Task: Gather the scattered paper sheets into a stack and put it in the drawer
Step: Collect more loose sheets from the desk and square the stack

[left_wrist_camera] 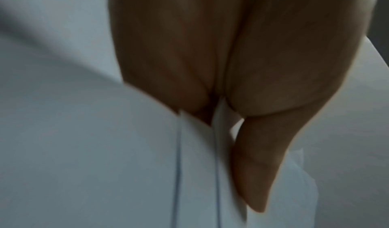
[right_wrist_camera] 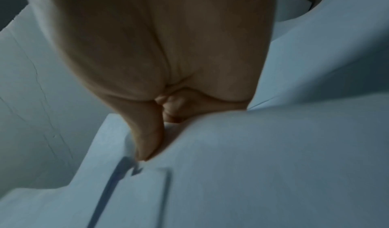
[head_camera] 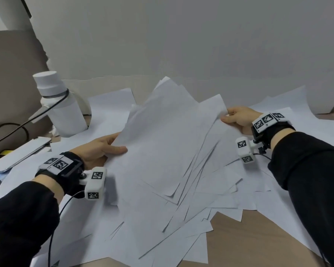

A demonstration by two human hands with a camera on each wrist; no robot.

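Observation:
A loose bundle of white paper sheets is lifted at a slant over the desk, its far corners fanned out. My left hand grips the bundle's left edge, thumb on top and fingers underneath. My right hand pinches the right edge of the sheets, thumb on top. In the left wrist view the thumb lies along the sheets. In the right wrist view the thumb presses on a sheet. More scattered sheets cover the desk below. No drawer is in view.
A white bottle with a dark cable across it stands at the back left. A flat white device lies at the left edge. Bare brown desk shows at the front right. A pale wall rises behind the desk.

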